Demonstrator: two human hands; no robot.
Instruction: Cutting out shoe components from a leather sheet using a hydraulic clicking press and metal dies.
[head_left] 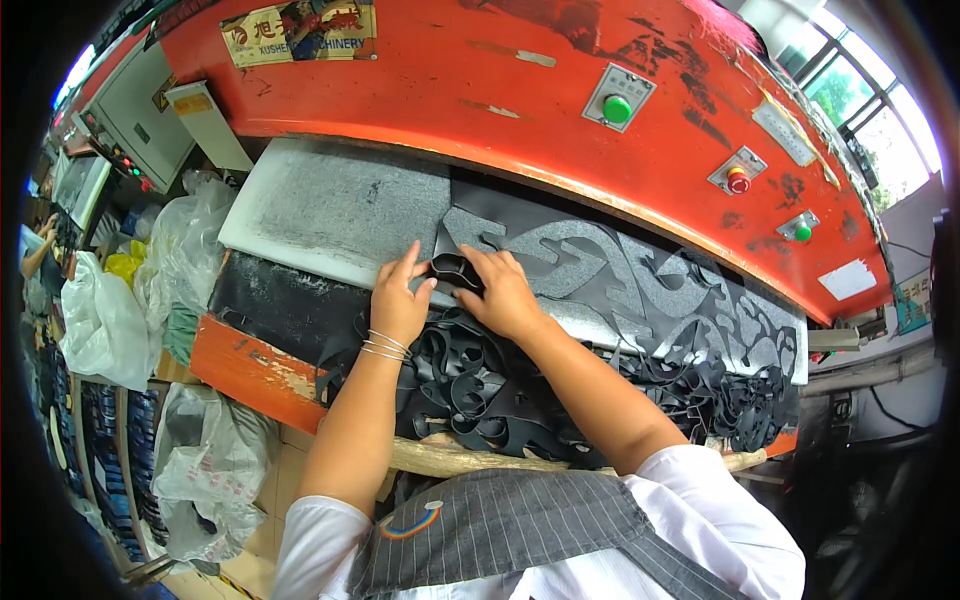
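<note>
Right hand (pixel 499 287), half closed, grips a black ring (pixel 456 268) near the worktop's (pixel 340 195) front edge; left hand (pixel 402 298), loosely open, flanks it, contact unclear; scraps (pixel 468 385) in front

One left hand (pixel 400 297) and one right hand (pixel 503 292) make two; the hollow black cutting die (pixel 447 268) numbers one. One orange-red press (pixel 450 80) carries two green push buttons (pixel 617 108) and one red push button (pixel 738 180), three in all. Single examples include one pale cutting board (pixel 340 210), one wooden pole (pixel 480 460), and one striped apron (pixel 510 530) with one rainbow patch (pixel 411 523). At least two thin bangles (pixel 386 345) and at least three whitish plastic bags (pixel 105 320) are visible. Black scraps (pixel 465 385) are too tangled to count.
</note>
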